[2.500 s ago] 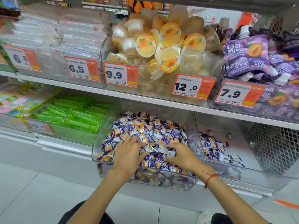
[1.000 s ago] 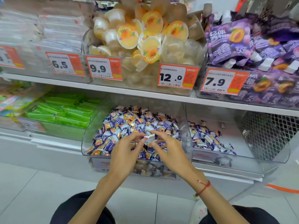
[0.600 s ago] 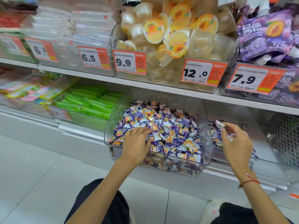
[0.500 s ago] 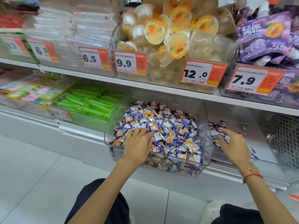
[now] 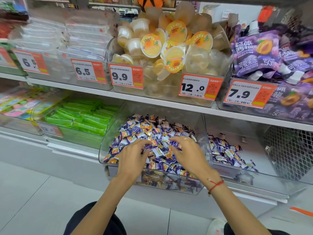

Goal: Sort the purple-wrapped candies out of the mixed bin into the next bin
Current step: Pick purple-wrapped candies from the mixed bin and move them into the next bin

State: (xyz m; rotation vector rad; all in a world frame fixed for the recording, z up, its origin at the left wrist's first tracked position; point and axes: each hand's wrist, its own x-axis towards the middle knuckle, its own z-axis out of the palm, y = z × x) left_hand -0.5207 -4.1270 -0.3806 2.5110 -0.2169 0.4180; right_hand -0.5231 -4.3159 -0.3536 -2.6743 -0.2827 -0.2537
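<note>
The left hand (image 5: 131,157) is being rested palm-down on the candy heap, fingers loosely spread and bent at the tips among the wrappers; whether a piece is being pinched cannot be told. The right hand (image 5: 188,154), a red string at its wrist, is being laid beside it, fingers likewise curved into the pile. Both are being kept inside the mixed bin (image 5: 108,138), where purple-wrapped candies (image 5: 133,128) are lying jumbled with orange ones. A thinner scatter is lying in the next bin (image 5: 254,141), just to the right.
</note>
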